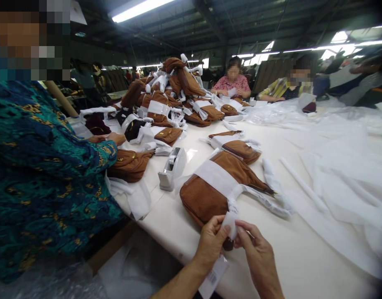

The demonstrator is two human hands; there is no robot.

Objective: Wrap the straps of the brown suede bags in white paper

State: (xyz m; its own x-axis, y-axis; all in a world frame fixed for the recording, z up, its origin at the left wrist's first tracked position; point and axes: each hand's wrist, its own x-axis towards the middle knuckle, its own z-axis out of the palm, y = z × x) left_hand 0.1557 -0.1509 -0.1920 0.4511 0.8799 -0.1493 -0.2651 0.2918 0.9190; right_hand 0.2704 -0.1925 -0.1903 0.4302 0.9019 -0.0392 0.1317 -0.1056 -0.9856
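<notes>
A brown corduroy bag (203, 200) lies on the white table in front of me, with a band of white paper (216, 177) around its middle. Its strap, covered in white wrapping (265, 201), trails off to the right. At the bag's near end, my left hand (212, 238) pinches a small piece of white paper (230, 226) around the strap's end. My right hand (255, 249) grips the other side of the same paper with thumb and forefinger. A dark brown tip shows beneath the paper. Below my hands hangs a white tag with a barcode (213, 276).
A tape dispenser (172, 169) stands left of the bag. Behind it rises a pile of brown bags (178, 89). A person in a teal patterned top (47, 174) works at the left; two people sit across the table. Loose white sheets (343, 166) cover the right side.
</notes>
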